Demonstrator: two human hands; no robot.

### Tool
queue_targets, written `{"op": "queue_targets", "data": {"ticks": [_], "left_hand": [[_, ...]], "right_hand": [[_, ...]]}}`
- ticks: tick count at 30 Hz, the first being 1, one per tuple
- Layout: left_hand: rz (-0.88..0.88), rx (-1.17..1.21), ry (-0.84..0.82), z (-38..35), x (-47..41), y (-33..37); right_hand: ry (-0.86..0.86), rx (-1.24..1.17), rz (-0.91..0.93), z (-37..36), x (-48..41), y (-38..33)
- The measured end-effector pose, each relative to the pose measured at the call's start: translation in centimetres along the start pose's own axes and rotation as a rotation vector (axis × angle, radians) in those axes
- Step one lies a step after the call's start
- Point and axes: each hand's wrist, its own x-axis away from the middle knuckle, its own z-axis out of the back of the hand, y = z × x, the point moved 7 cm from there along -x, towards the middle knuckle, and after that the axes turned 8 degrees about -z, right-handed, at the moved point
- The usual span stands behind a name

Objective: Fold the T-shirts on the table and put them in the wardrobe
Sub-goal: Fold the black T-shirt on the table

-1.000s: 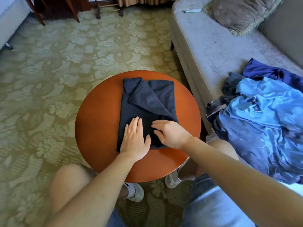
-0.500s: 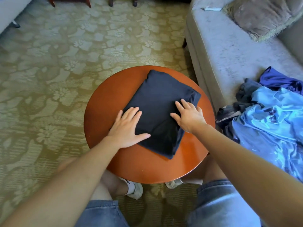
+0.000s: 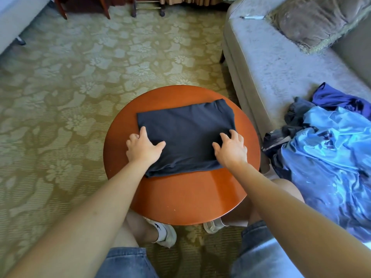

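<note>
Treat the folded T-shirt [image 3: 186, 137] on the bench [image 3: 180, 197] as soft, light and floppy, best scooped from under both side edges, with the left hand [image 3: 143, 148] curled at its left edge, grip unclear, and the right hand [image 3: 230, 150] pressing on top, unclenched.
</note>
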Motion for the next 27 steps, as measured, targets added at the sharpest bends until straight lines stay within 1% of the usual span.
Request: {"op": "queue_targets", "data": {"ticks": [2, 5, 6, 9, 11, 14, 16, 18, 20, 21, 22, 25, 27], "left_hand": [[0.027, 0.093, 0.004, -0.5, 0.5, 0.1], [0.056, 0.177, -0.023, -0.9, 0.4, -0.6], [0.058, 0.205, -0.030, -0.7, 0.3, -0.8], [0.100, 0.360, -0.011, 0.2, -0.5, -1.4], [0.170, 0.473, -0.012, 0.7, -1.2, -2.0], [0.290, 0.690, -0.075, 0.8, -1.8, -3.1], [0.306, 0.782, -0.137, 0.8, -2.0, -3.1], [0.291, 0.813, -0.199, 0.7, -2.1, -2.9], [0.276, 0.831, -0.250, 0.6, -2.2, -2.8], [0.269, 0.835, -0.269, 0.5, -2.3, -2.9], [0.263, 0.836, -0.285, 0.5, -2.3, -3.0], [0.228, 0.836, -0.317, 0.4, -2.5, -3.5], [0.207, 0.841, -0.346, 0.3, -2.5, -3.8]], "right_hand": [[0.001, -0.009, -0.030, 0.3, 0.1, 0.6], [-0.001, 0.085, -0.009, 0.8, 0.6, 1.2], [0.008, 0.066, -0.016, 1.1, 0.6, 1.5], [0.033, -0.178, -0.134, 2.3, -0.4, 3.1], [-0.043, -0.406, -0.223, 2.4, -1.6, 4.1], [-0.138, -0.738, -0.304, 2.5, -3.7, 4.8], [-0.199, -0.880, -0.375, 2.4, -4.6, 5.1], [-0.300, -0.982, -0.416, 2.1, -5.1, 4.9], [-0.390, -1.006, -0.405, 1.9, -5.3, 4.4], [-0.396, -0.986, -0.389, 1.7, -5.5, 4.4], [-0.378, -0.972, -0.381, 1.6, -5.6, 4.5], [-0.250, -0.962, -0.349, 1.6, -6.0, 5.4], [-0.224, -0.952, -0.301, 1.6, -5.6, 5.7]]}}
